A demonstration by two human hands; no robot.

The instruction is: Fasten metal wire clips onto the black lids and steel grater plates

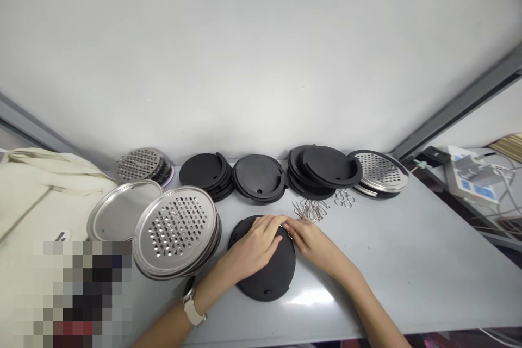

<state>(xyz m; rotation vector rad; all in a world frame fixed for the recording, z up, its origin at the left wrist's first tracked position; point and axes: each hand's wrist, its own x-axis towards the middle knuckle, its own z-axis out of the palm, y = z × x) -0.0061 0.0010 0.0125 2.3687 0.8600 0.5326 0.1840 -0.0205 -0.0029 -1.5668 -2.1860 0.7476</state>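
Observation:
A round black disc [269, 277] with small holes near its rim lies on the grey table in front of me. Across its upper part rests my left hand [259, 244], closed at the far right rim with the thumb on top. My right hand [305, 236] meets it there, fingertips pinched together at the disc's edge. A tiny shiny bit shows between the hands, too small to name. Just beyond lie a pile of metal clips [310, 209] and several metal rings [343, 198].
Black discs are stacked along the wall, at left [202, 170], centre [259, 174] and right [332, 163]. Perforated metal grater discs [179, 228] pile up at left, beside a plain metal plate [126, 209]. Another grater disc [379, 171] tops the far-right stack. Cream cloth [36, 201] covers the left side.

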